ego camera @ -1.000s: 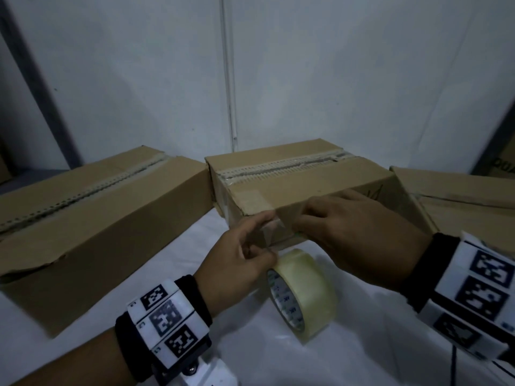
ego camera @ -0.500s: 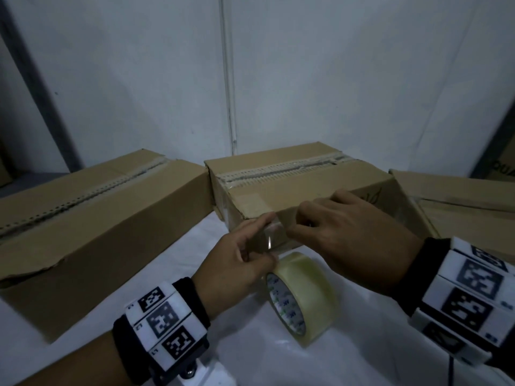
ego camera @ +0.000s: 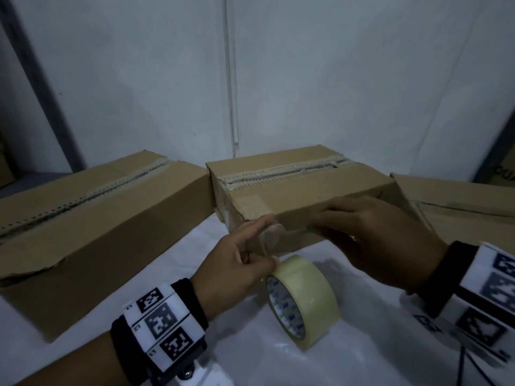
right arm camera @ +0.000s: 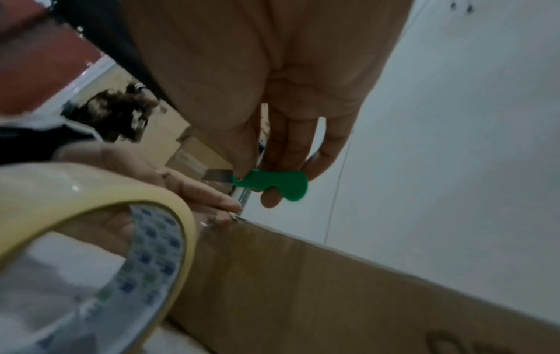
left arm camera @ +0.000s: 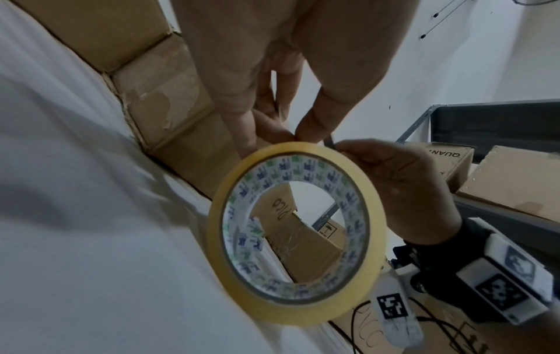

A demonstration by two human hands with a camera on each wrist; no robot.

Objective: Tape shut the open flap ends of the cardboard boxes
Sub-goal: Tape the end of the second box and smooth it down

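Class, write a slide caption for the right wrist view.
Right hand holds a green cutter beside the tape roll at the cardboard box.

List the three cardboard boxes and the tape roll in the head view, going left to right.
Left box → middle box and, in front of it, the tape roll → right box.

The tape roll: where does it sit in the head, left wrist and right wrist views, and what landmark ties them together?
Head: tape roll low centre, below the left hand.
Left wrist: fills the centre, seen face-on through its core.
Right wrist: lower left corner, close and blurred.
Shared landmark: the middle cardboard box, just behind the roll in every view.
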